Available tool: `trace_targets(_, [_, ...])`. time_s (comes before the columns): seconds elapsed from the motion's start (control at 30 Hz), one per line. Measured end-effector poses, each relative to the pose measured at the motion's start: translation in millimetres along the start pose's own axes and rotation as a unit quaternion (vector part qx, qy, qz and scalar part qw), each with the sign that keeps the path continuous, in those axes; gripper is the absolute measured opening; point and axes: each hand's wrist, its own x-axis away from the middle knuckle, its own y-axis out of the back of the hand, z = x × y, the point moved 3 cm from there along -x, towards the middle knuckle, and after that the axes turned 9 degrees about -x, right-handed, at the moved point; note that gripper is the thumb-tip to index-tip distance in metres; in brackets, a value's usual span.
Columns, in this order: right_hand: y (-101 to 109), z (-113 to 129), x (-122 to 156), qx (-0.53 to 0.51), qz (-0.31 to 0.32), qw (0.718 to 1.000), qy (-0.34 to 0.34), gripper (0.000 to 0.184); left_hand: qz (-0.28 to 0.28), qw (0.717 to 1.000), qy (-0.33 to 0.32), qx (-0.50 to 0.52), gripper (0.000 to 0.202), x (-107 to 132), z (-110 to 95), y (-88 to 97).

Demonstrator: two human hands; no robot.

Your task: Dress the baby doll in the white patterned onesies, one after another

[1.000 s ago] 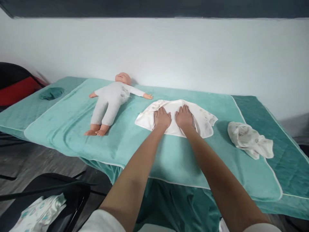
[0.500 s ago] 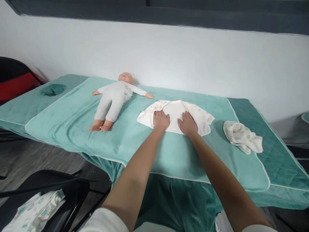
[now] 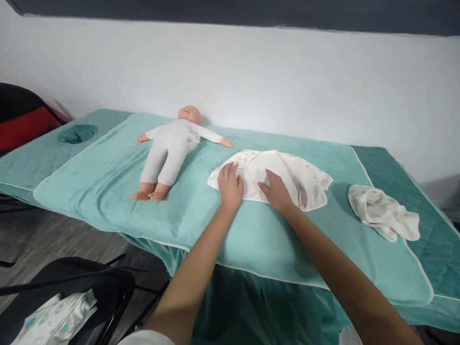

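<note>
A white cloth with a small print (image 3: 251, 184), which looks like a baby garment or bib, lies spread on the green covered bed (image 3: 194, 220). Resting on its left part is my left hand (image 3: 230, 186), fingers stretched out. My right hand (image 3: 276, 190) is over the cloth's middle, with the fingers apart and the thumb pointing left. To the left, a baby doll (image 3: 172, 139) in a white suit lies on its back, head toward the wall and arms spread. Whether the right fingertips touch the cloth is hard to tell.
A crumpled white printed cloth (image 3: 383, 211) lies at the bed's right. Folded printed fabric (image 3: 57, 316) sits on a black chair (image 3: 115, 282) at lower left. The bed has a face hole (image 3: 77, 134). A white wall (image 3: 251, 81) runs behind, and a red-and-black chair (image 3: 28, 127) stands at far left.
My left hand has shifted slightly left on the cloth. The right hand's fingers have lifted somewhat, and a fold shows at the cloth's right side. The view has tilted down a little.
</note>
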Motion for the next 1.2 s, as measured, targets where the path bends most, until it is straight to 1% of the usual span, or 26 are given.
trace_targets(0.07, [-6.4, 5.7, -28.2, -0.106, -0.015, 0.993, -0.053, 0.061, -0.019, 0.995, 0.099, -0.009, 0.044, -1.9, 27.4, 4.4])
trace_targets(0.13, [-15.4, 10.9, -56.9, -0.208, -0.012, 0.972, -0.111, 0.060, -0.003, 0.984, 0.179, 0.000, 0.046, -3.0, 50.7, 5.5])
trace_targets(0.17, [-20.2, 13.8, -69.4, -0.243, -0.005, 0.961, -0.130, 0.060, 0.012, 0.980, 0.201, 0.005, 0.046, -3.3, 58.5, 5.2])
trace_targets(0.2, [-24.8, 16.2, -79.6, -0.278, 0.003, 0.949, -0.148, 0.060, 0.027, 0.977, 0.209, 0.009, 0.045, -3.3, 63.2, 5.0])
trace_targets(0.27, [-31.8, 19.9, -92.0, -0.344, 0.013, 0.923, -0.172, 0.062, 0.039, 0.979, 0.199, 0.006, 0.040, -2.3, 64.7, 5.6])
trace_targets(0.33, [-35.1, 21.2, -94.6, -0.409, 0.019, 0.893, -0.188, 0.063, 0.016, 0.984, 0.176, -0.003, 0.030, 0.8, 59.4, 8.4])
trace_targets(0.4, [-34.5, 20.9, -92.2, -0.451, 0.024, 0.872, -0.190, 0.066, -0.030, 0.989, 0.145, -0.008, 0.021, 5.4, 51.2, 12.0])
trace_targets(0.47, [-32.7, 19.9, -89.5, -0.479, 0.032, 0.857, -0.187, 0.070, -0.078, 0.993, 0.086, -0.006, 0.015, 10.1, 41.5, 14.8])
trace_targets(0.57, [-31.4, 18.5, -90.0, -0.492, 0.030, 0.851, -0.179, 0.071, -0.131, 0.989, -0.065, 0.013, 0.012, 16.8, 24.5, 16.7])
trace_targets(0.63, [-31.4, 16.7, -92.7, -0.492, 0.014, 0.855, -0.164, 0.064, -0.153, 0.974, -0.165, 0.013, 0.016, 22.4, 13.1, 18.3])
trace_targets(0.7, [-28.8, 11.6, -95.7, -0.483, -0.032, 0.864, -0.140, 0.051, -0.157, 0.959, -0.236, 0.007, 0.021, 28.4, 2.4, 20.6])
trace_targets(0.77, [-22.2, 2.4, -97.0, -0.454, -0.106, 0.876, -0.124, 0.039, -0.139, 0.946, -0.290, 0.022, 0.022, 34.6, -7.3, 22.8])
trace_targets(0.83, [-14.4, -8.9, -96.1, -0.431, -0.163, 0.877, -0.138, 0.036, -0.119, 0.935, -0.330, 0.053, 0.022, 39.9, -14.4, 24.1])
trace_targets(0.87, [-11.0, -14.3, -95.1, -0.432, -0.178, 0.871, -0.153, 0.036, -0.115, 0.934, -0.332, 0.063, 0.022, 41.3, -15.9, 24.1])
trace_targets(0.9, [-7.9, -19.1, -93.8, -0.438, -0.185, 0.863, -0.170, 0.037, -0.115, 0.940, -0.315, 0.067, 0.022, 41.3, -15.7, 23.4])
trace_targets(0.93, [-5.2, -23.0, -92.6, -0.445, -0.189, 0.856, -0.184, 0.039, -0.114, 0.951, -0.280, 0.067, 0.023, 40.2, -13.7, 22.0])
trace_targets(1.0, [-0.5, -27.8, -90.5, -0.443, -0.193, 0.853, -0.194, 0.040, -0.095, 0.978, -0.175, 0.066, 0.027, 35.8, -6.2, 16.7])
trace_targets(1.07, [2.6, -30.2, -89.5, -0.410, -0.193, 0.869, -0.195, 0.041, -0.049, 0.993, -0.076, 0.071, 0.044, 32.2, 1.2, 9.4])
trace_targets(1.1, [3.4, -30.9, -89.4, -0.382, -0.192, 0.882, -0.197, 0.041, -0.019, 0.996, -0.044, 0.070, 0.054, 31.3, 3.3, 5.8])
trace_targets(1.13, [3.9, -31.2, -89.5, -0.348, -0.188, 0.897, -0.198, 0.041, 0.012, 0.998, -0.023, 0.064, 0.063, 31.2, 4.3, 2.7])
trace_targets(1.2, [3.5, -30.8, -90.1, -0.267, -0.169, 0.928, -0.198, 0.042, 0.067, 0.997, -0.010, 0.041, 0.073, 32.5, 3.3, -1.2])
